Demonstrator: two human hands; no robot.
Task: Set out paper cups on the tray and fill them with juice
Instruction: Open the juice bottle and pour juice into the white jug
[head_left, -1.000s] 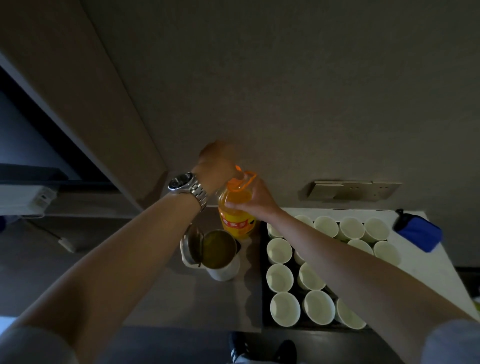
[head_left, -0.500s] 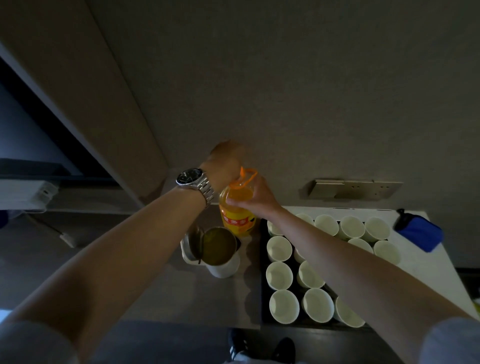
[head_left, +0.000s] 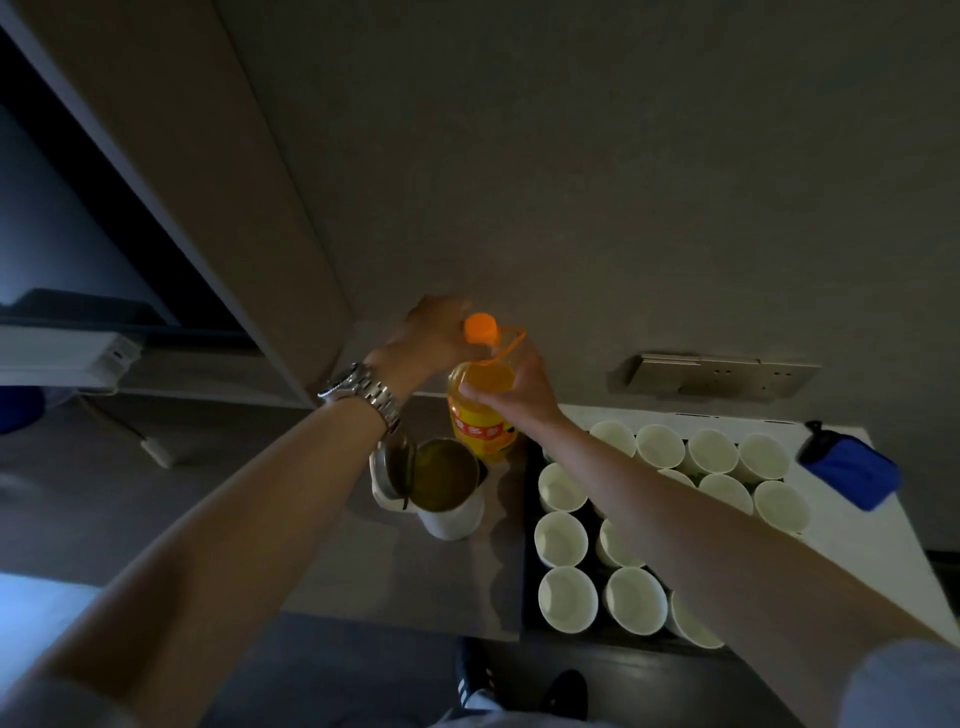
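An orange juice bottle with a red label stands upright on the grey counter, just left of the dark tray. My right hand grips the bottle's shoulder. My left hand holds the orange cap at the top of the neck; its fingertips are hidden behind the cap. Several empty white paper cups stand in rows on the tray, some hidden under my right forearm.
A white kettle with its lid flipped open and dark liquid inside stands just left of the bottle. A blue pouch lies on the white surface at the right. A wall socket plate sits behind the tray. My shoes show below the counter edge.
The orange cap has come into view at the bottle's top beside my left hand. The bottle and both hands stay at about the same spot.
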